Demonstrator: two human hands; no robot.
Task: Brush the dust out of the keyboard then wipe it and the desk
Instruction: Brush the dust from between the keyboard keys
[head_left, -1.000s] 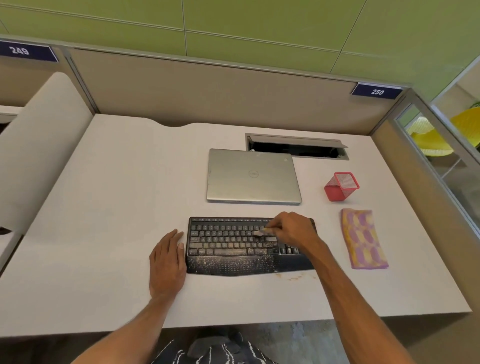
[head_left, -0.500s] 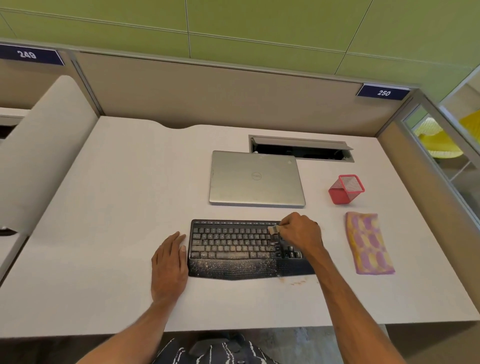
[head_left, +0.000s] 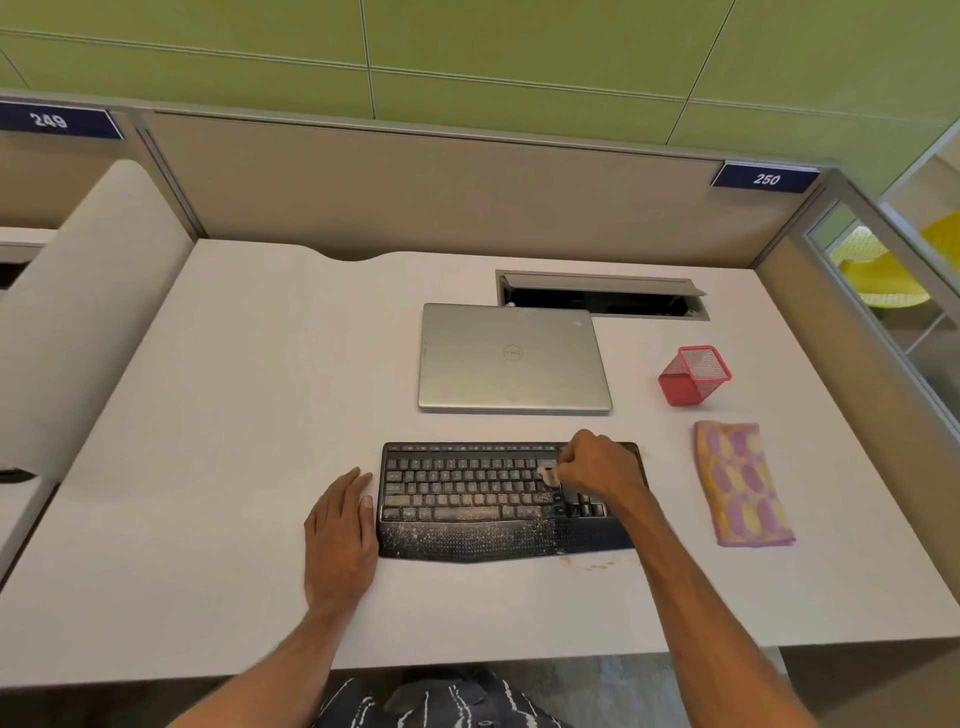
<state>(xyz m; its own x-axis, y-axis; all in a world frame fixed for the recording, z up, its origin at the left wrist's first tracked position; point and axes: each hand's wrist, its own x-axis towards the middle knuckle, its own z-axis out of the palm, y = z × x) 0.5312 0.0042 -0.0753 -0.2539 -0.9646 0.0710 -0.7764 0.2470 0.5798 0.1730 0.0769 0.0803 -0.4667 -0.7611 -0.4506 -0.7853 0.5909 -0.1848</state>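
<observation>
A black keyboard (head_left: 467, 499) lies on the white desk (head_left: 234, 415), its lower keys and wrist rest speckled with pale dust. My right hand (head_left: 597, 467) is over the keyboard's right part, fingers curled round a small brush (head_left: 548, 475) whose pale bristles touch the keys. My left hand (head_left: 340, 530) lies flat on the desk, thumb against the keyboard's left edge. A folded pink and yellow cloth (head_left: 740, 483) sits on the desk to the right of the keyboard. A few orange crumbs (head_left: 587, 564) lie on the desk in front of the keyboard.
A closed silver laptop (head_left: 511, 358) lies just behind the keyboard. A red mesh pen holder (head_left: 693, 374) stands to the right of it. An open cable slot (head_left: 602, 299) is cut into the desk's back. Partition walls enclose the back and right.
My right hand has carried the brush from the keyboard's middle right toward the upper right keys. My left hand has stayed at the keyboard's left edge.
</observation>
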